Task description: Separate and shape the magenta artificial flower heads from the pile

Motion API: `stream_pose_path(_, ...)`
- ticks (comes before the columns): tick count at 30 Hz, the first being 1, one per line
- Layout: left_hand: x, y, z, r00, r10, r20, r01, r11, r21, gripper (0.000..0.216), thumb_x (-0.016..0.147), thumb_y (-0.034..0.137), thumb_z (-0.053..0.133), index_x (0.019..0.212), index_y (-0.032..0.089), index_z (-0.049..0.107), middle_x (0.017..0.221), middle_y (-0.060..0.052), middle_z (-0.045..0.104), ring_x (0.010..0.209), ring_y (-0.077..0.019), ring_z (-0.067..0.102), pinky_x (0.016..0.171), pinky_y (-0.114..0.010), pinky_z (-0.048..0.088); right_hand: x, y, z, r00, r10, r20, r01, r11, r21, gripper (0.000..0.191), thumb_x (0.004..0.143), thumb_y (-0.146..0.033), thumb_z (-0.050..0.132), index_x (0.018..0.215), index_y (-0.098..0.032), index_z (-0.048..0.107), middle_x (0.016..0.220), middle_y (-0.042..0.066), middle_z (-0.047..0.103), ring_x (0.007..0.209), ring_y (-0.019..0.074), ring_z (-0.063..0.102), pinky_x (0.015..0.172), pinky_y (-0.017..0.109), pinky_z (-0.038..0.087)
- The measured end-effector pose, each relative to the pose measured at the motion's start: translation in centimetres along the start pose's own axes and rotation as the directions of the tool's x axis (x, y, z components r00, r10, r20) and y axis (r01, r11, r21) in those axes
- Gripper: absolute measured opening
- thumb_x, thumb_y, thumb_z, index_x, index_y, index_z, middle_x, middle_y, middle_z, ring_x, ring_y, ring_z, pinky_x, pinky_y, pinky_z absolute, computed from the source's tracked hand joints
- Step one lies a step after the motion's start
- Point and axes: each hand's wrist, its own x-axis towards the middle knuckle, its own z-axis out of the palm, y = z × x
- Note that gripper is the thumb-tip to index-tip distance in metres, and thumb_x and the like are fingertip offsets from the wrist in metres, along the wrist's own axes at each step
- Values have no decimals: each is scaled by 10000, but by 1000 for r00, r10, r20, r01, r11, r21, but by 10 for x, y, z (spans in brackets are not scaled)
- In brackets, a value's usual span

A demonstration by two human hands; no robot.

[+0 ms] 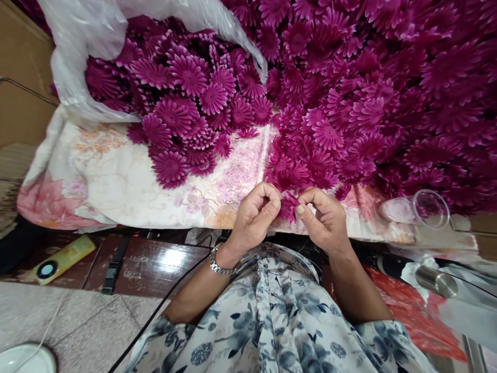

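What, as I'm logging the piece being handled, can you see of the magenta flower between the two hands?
The magenta flower looks thin and fabric-like, its petals bunched rather than spread flat. The left hand and right hand pinch it from opposite sides between thumb and finger. It is near the front edge of the patterned cloth, just before a heap of similar flowers. Fingers partly cover it; its centre cannot be made out.

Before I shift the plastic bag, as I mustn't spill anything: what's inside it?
Purple flowers show inside the plastic bag, with more lying outside on the floral cloth. What lies beneath the top flowers is hidden.
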Motion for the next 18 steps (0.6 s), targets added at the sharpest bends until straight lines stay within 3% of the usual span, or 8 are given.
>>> stream_pose_path(6,0,3,-6,985,-134,110,133,991,20,257,754,406,662,780,189,527,656,22,455,564,-99,406,505,-230,324,4,1,-1,996,-64,61,67,997,-42,120,855,-208,525,742,-200,486,646,-40,476,587,89,455,576,237,356)
stream_pose_path(10,2,0,-6,990,-100,102,89,990,108,273,770,399,645,682,180,509,632,18,455,568,-103,416,521,-238,338,4,2,1,992,-75,98,78,997,-26,120,855,-201,528,741,-197,491,661,-37,480,601,88,459,583,233,359)
stream_pose_path(14,2,9,-14,989,130,73,-147,932,331,206,818,300,597,663,183,528,634,5,491,606,-123,457,580,-262,370,3,1,-7,984,-20,175,15,999,32,129,848,-210,542,723,-191,515,632,-41,494,571,87,457,562,230,358)
stream_pose_path(18,12,22,-21,886,459,-60,-348,745,569,124,823,182,578,702,191,551,675,6,510,648,-118,481,602,-247,386,2,1,-18,981,93,171,-131,965,228,190,846,-240,557,671,-189,507,577,-51,476,511,75,416,508,221,331)
